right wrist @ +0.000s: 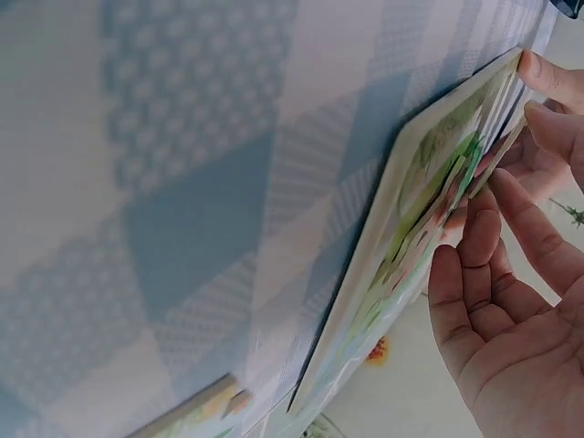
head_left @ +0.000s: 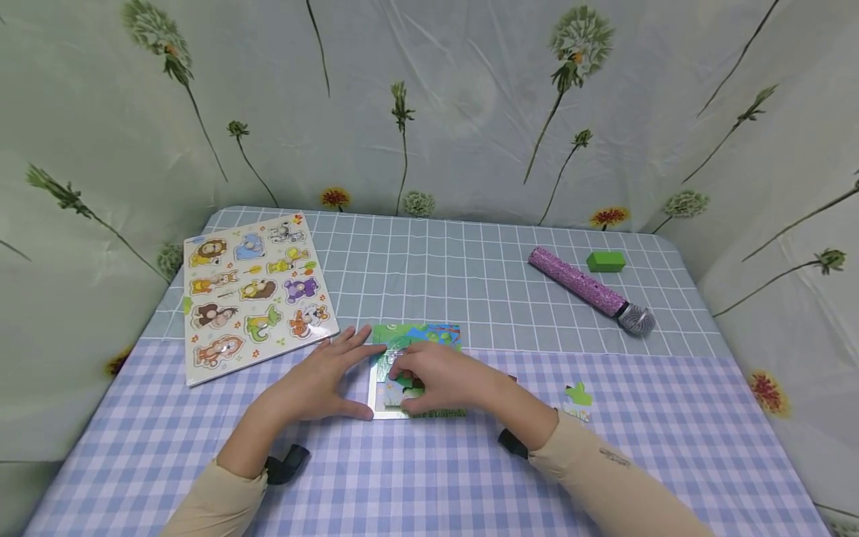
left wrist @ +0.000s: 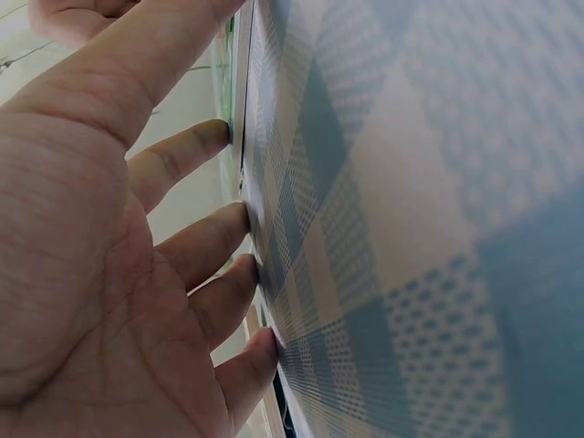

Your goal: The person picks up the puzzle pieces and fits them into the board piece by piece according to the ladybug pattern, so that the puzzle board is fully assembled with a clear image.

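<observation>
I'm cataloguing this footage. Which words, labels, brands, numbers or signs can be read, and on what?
None can be read.
The small dark mark on the right sleeve is too unclear to tell whether it is lettering.
The animal puzzle board, jigsaw and glittery microphone show no legible text.

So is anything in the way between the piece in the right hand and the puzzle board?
Nothing I can see: the right hand pinches the piece over the puzzle board. The left hand is at the board's left edge.
</observation>
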{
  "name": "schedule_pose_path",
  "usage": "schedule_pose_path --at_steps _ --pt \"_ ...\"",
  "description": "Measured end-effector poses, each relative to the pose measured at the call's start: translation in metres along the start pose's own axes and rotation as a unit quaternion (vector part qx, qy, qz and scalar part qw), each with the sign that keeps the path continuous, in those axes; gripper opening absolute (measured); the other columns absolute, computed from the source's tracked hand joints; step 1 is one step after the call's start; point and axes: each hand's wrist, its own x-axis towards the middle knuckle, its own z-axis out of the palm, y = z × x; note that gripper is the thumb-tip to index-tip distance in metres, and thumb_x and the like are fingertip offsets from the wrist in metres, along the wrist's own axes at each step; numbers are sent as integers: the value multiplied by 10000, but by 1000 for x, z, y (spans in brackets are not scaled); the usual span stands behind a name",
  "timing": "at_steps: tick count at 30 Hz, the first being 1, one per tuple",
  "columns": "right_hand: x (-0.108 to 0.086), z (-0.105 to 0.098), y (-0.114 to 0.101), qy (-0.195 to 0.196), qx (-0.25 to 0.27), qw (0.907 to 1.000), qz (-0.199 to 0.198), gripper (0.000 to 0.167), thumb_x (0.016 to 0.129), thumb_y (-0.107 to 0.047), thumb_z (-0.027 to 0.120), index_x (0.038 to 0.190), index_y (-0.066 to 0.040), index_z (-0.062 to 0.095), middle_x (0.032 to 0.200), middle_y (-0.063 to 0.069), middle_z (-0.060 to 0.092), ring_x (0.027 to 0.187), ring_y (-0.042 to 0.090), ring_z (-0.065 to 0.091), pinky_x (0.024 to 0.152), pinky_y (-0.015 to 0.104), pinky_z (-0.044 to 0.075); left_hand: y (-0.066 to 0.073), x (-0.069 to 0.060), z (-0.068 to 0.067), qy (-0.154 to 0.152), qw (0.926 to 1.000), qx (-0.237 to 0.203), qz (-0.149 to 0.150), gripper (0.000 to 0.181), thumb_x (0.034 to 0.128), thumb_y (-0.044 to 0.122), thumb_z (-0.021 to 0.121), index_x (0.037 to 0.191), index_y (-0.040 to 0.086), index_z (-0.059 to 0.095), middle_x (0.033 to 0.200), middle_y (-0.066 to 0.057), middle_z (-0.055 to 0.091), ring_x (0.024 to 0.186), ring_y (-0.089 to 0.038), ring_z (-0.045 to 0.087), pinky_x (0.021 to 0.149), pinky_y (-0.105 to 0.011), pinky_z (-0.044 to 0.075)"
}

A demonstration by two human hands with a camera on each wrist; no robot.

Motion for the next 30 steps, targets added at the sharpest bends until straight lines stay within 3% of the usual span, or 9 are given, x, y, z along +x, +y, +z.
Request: schedule_pose_path --at_steps 12,30 --pt "6 3 -6 -134 -160 9998 9 340 912 -263 848 1211 -111 787 1032 -26 684 883 63 546 813 177 516 1 -1 -1 -17 10000 10 0 973 782 564 921 1597 211 524 1767 -171 304 1628 -503 253 1245 -789 257" --pt "7 7 -8 -27 -351 9994 -68 347 911 -280 884 1212 -134 792 1025 -29 691 863 42 547 800 162 514 1 0 0 -11 10000 47 19 986 771 566 928 1597 209 524 1766 -174 304 1622 -511 260 1228 -802 271"
